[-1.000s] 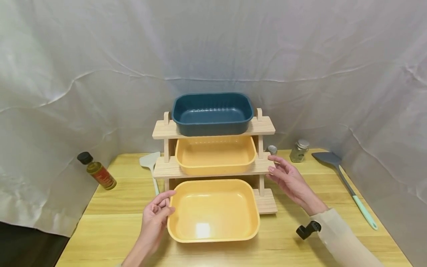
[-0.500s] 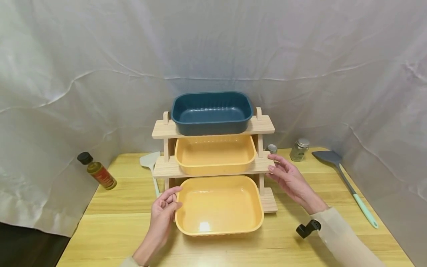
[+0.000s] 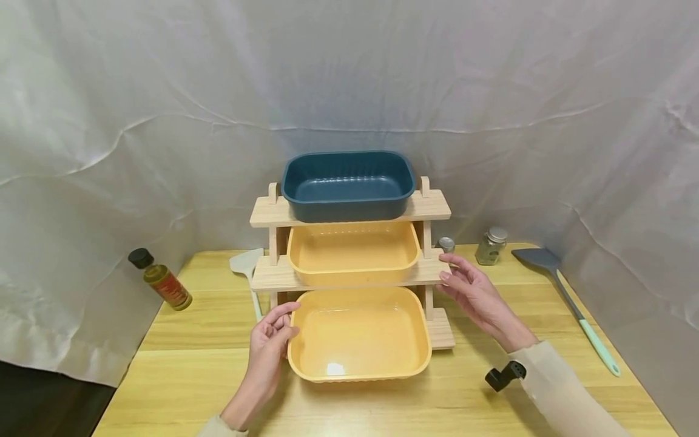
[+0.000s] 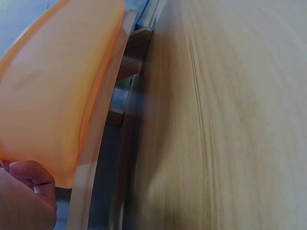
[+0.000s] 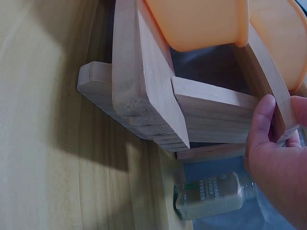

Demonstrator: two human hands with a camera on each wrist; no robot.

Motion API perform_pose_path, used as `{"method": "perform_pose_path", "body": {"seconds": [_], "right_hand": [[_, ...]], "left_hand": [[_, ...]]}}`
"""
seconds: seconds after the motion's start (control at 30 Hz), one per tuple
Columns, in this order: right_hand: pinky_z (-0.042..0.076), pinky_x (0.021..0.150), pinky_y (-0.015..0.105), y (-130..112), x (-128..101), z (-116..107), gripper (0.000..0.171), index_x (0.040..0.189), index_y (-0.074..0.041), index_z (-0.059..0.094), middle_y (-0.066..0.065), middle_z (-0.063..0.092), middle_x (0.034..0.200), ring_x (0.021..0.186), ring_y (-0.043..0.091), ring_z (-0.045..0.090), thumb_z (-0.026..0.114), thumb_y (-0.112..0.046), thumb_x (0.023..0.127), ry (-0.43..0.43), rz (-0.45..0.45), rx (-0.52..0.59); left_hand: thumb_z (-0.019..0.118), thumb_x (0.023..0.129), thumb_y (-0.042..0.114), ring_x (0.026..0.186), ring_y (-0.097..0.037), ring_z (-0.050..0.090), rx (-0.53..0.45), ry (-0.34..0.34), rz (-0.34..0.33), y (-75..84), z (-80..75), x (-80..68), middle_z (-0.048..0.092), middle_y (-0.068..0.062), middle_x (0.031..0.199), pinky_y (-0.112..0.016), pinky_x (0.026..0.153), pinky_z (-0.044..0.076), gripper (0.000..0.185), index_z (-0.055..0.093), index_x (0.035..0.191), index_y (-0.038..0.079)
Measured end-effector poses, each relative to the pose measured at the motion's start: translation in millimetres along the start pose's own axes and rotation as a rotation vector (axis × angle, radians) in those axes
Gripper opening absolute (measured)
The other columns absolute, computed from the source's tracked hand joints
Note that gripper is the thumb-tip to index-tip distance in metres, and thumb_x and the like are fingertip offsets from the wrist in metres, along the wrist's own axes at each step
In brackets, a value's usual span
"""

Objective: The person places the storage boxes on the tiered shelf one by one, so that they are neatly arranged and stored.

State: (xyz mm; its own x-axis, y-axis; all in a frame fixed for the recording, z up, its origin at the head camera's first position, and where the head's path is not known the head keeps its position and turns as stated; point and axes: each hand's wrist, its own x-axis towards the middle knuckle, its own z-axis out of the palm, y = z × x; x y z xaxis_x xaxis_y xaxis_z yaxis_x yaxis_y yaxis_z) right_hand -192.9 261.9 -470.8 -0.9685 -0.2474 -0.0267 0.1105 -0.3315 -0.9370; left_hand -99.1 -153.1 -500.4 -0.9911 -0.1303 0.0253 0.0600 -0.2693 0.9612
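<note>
A three-tier wooden rack (image 3: 431, 271) stands at the middle of the table. In its lowest tier lies a yellow bin (image 3: 357, 337), its underside against the bottom board (image 4: 98, 129) in the left wrist view. My left hand (image 3: 266, 355) pinches that bin's left rim between thumb and fingers. The right hand (image 3: 475, 298) grips the right end of the middle board, thumb and fingers on opposite faces in the right wrist view. A second yellow bin (image 3: 354, 250) occupies the middle tier, and a dark blue bin (image 3: 349, 211) the top one.
Left of the rack are an oil bottle (image 3: 168, 287) with a black cap and a white spatula (image 3: 246, 262). To the right stand a small glass jar (image 3: 490, 246), a second jar (image 3: 446, 244) partly hidden, and a grey turner (image 3: 565, 291). Grey cloth walls surround the table.
The lowest yellow bin has moved back and slightly right toward the rack, with my left hand on its rim. Over the last half second it barely shifts. My right hand stays on the middle board.
</note>
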Motion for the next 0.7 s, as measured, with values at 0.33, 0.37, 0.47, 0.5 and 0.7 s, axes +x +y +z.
{"method": "perform_pose_path", "body": {"seconds": [0.33, 0.37, 0.47, 0.5, 0.7], "right_hand": [[0.056, 0.102, 0.033, 0, 1, 1, 0.037, 0.145, -0.006, 0.054, 0.007, 0.059, 0.134, 0.112, 0.014, 0.067, 0.059, 0.005, 0.110, 0.003, 0.008, 0.000], [0.056, 0.101, 0.032, 0, 1, 0, 0.036, 0.145, -0.006, 0.054, 0.007, 0.059, 0.134, 0.111, 0.014, 0.067, 0.059, 0.005, 0.110, 0.008, 0.009, -0.005], [0.057, 0.099, 0.030, 0, 0, -1, 0.035, 0.144, -0.008, 0.056, 0.006, 0.058, 0.133, 0.109, 0.013, 0.066, 0.060, 0.003, 0.111, 0.023, 0.015, -0.032], [0.057, 0.099, 0.030, 1, 0, -2, 0.035, 0.144, -0.008, 0.057, 0.005, 0.058, 0.133, 0.108, 0.012, 0.065, 0.061, 0.002, 0.111, 0.026, 0.017, -0.041], [0.056, 0.103, 0.032, 2, -6, -11, 0.035, 0.146, -0.006, 0.060, 0.004, 0.061, 0.130, 0.110, 0.012, 0.066, 0.058, 0.000, 0.112, 0.002, -0.040, -0.075]], "left_hand": [[0.057, 0.089, -0.019, 0.054, -0.003, 0.034, -0.006, -0.026, 0.014, -1.8, -2.7, 4.1, 0.045, 0.004, 0.075, -0.036, 0.052, 0.019, 0.045, 0.063, 0.134, -0.013], [0.057, 0.089, -0.019, 0.054, -0.003, 0.035, -0.005, -0.028, 0.014, -1.9, -2.7, 4.2, 0.045, 0.004, 0.075, -0.037, 0.053, 0.019, 0.045, 0.063, 0.134, -0.012], [0.057, 0.091, -0.019, 0.055, -0.003, 0.036, -0.001, -0.042, 0.017, -2.5, -3.6, 4.2, 0.046, 0.003, 0.077, -0.037, 0.053, 0.020, 0.044, 0.063, 0.134, -0.012], [0.058, 0.092, -0.018, 0.056, -0.004, 0.037, 0.004, -0.047, 0.018, -2.6, -4.1, 4.1, 0.047, 0.003, 0.077, -0.035, 0.053, 0.021, 0.043, 0.063, 0.134, -0.012], [0.060, 0.106, -0.003, 0.060, -0.008, 0.044, 0.079, -0.072, 0.003, -2.2, -8.4, 2.3, 0.053, 0.001, 0.083, -0.020, 0.050, 0.038, 0.039, 0.059, 0.145, 0.000]]}}
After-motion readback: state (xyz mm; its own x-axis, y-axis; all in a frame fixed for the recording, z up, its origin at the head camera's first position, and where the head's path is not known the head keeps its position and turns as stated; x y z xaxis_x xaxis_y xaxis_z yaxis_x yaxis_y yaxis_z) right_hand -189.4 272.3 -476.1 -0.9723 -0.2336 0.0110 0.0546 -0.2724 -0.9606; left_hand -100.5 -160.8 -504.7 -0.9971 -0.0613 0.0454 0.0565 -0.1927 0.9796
